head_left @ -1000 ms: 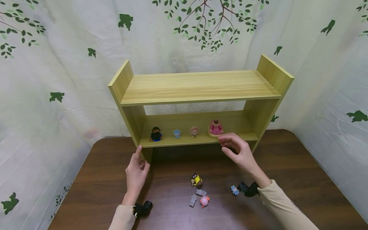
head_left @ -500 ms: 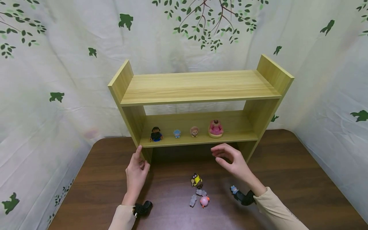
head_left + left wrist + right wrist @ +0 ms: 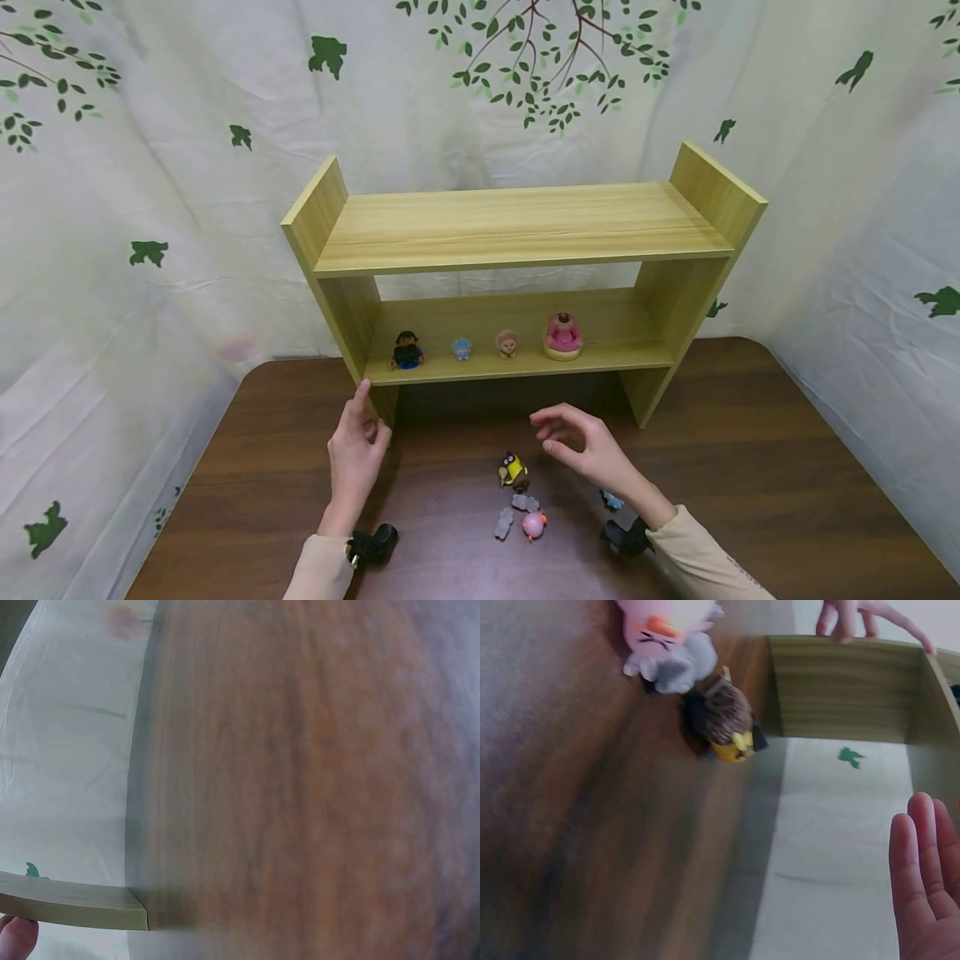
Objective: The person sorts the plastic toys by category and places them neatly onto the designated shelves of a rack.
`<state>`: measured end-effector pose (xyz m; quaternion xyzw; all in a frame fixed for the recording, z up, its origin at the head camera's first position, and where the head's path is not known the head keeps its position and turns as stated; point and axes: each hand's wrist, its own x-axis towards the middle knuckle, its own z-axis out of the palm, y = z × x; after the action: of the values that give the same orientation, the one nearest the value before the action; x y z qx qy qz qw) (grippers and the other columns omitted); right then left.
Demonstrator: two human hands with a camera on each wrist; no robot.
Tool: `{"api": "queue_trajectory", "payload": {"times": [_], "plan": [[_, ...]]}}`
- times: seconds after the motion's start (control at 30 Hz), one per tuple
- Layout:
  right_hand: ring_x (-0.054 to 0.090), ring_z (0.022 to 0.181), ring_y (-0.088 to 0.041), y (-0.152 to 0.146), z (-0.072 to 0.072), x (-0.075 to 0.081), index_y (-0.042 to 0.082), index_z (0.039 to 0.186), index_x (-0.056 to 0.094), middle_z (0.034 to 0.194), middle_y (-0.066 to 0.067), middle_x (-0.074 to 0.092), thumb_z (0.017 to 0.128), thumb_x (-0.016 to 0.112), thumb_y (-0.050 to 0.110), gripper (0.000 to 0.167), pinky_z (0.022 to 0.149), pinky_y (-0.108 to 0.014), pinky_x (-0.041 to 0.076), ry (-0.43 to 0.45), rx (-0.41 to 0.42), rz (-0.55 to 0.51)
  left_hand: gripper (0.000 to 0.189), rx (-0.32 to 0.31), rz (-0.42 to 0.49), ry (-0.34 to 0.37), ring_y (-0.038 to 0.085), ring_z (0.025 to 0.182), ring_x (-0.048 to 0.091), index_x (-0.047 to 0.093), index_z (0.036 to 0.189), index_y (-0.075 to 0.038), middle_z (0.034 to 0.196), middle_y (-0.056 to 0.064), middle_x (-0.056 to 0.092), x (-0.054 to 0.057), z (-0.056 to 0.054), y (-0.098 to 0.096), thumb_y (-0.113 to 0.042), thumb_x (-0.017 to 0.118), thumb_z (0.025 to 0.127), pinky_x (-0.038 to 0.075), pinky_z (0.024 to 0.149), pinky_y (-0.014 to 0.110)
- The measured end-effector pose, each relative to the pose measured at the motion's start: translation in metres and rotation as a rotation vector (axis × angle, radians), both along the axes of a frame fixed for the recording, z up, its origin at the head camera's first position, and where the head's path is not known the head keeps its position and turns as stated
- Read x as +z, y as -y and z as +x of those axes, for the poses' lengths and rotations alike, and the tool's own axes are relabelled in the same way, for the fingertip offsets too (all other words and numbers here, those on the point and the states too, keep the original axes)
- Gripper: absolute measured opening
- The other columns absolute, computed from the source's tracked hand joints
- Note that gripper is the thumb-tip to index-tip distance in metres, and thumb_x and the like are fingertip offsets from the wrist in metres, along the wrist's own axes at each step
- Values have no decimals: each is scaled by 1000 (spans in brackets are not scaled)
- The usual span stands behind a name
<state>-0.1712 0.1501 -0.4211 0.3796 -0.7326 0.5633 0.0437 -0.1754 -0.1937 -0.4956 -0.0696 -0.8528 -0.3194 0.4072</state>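
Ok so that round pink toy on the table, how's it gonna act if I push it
The pink toy might roll or wobble, since its body looks round. Its smooth-looking surface may feel a bit slippery. Pushed toward the gray toys, it could nudge them, as they lie close by.

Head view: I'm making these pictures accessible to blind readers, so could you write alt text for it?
A person's right hand hovers above a dark wooden table near small toy figures, while the left hand touches the left side of a wooden shelf unit. Four figurines form a row on its lower board.
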Motion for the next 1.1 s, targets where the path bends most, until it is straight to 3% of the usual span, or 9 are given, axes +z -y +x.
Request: {"api": "queue_trajectory", "payload": {"times": [0.17, 0.4, 0.5, 0.73, 1.0, 1.1], "plan": [[61, 83, -39, 3, 0, -9, -12, 111, 58, 102, -18, 62, 82, 62, -15, 29, 74, -37, 55, 39, 16, 20, 82, 3, -2, -8, 22, 72, 64, 37, 146, -21, 87, 11, 54, 0, 0, -1, 14, 60, 75, 53, 54, 31], [62, 88, -35, 3, -10, -48, -6, 118, 58, 111, -22, 60, 84, 63, -10, 34, 76, -34, 55, 133, 23, 58, 79, 3, -3, 6, 22, 73, 64, 38, 145, -20, 87, 11, 54, 2, 1, -1, 12, 59, 76, 54, 56, 31], [63, 89, -30, 3, -11, -56, -5, 119, 58, 113, -23, 59, 85, 64, -6, 35, 77, -33, 55, 151, 41, 71, 79, 4, -4, 5, 22, 71, 63, 37, 145, -20, 87, 12, 54, 3, 1, -2, 12, 59, 76, 54, 56, 29], [63, 90, -25, 6, -11, -64, -4, 121, 57, 114, -21, 60, 87, 65, 1, 35, 76, -31, 54, 192, 54, 124, 81, 9, -2, 0, 18, 66, 58, 37, 145, -21, 86, 11, 53, 3, 1, -2, 12, 59, 75, 48, 53, 26], [61, 92, -35, 11, -10, -65, -4, 122, 56, 115, -19, 59, 86, 68, 1, 39, 74, -32, 55, 224, 35, 165, 83, 11, -5, -6, 18, 65, 57, 37, 145, -22, 85, 11, 53, 3, 0, -3, 15, 59, 74, 48, 52, 26], [60, 90, -33, 12, -11, -66, -2, 122, 57, 114, -17, 59, 85, 70, 3, 39, 71, -30, 54, 230, 13, 188, 82, 12, -7, -12, 18, 64, 57, 38, 145, -20, 85, 11, 53, 3, 0, -3, 15, 60, 74, 48, 51, 27]]}}
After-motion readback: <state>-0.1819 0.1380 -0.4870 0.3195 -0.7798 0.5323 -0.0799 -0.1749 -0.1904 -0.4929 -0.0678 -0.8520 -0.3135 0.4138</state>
